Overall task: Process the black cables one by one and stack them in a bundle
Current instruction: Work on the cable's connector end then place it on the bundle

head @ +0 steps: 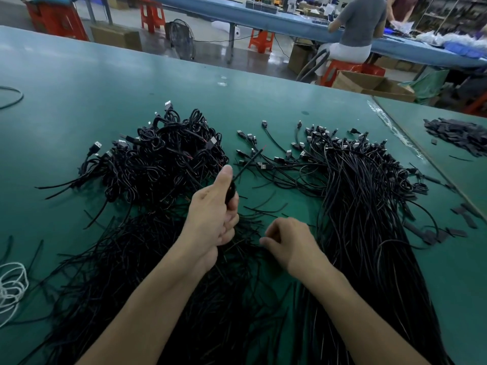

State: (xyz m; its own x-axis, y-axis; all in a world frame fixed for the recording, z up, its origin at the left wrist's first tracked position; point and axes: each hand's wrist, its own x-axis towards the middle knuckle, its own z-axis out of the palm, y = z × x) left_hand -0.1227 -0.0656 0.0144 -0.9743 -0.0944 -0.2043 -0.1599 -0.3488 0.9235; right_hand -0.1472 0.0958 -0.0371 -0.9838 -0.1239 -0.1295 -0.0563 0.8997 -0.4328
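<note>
Big workshop floor. There's a second bench (263,14) at the back with a person (361,25) sat on a red stool (342,68), plus cardboard boxes (369,84) and a fan (181,39) down on the floor. Your green table (79,88) fills everything close in. It has a white cord (10,283) at the left edge and a scatter of black tabs (458,135) far right.

There are three lots of black cable on it. A tangled heap (163,159) of looped ones sits ahead-left. A straight pile (363,206) on your right runs from your elbow out to a fan of plugs at the far end. Loose strands (147,272) lie under both forearms.

The bit that matters is the single cable (249,162) in your left hand (213,212). Your fist is wrapped round it, thumb up. The free end pokes out up and to the right, with a bit of red wire at the tip, into the gap between heap and pile. So its long axis slants away-right, not parallel to the straight pile.

Your right hand (287,241) sits just right of the left and nearer to you, fingers curled down onto the strands. I honestly can't tell if it's pinching one. My guess is the straight pile is your bundle. If so, the right hand is the closer one, and the cable needs swinging round to lie along it.
</note>
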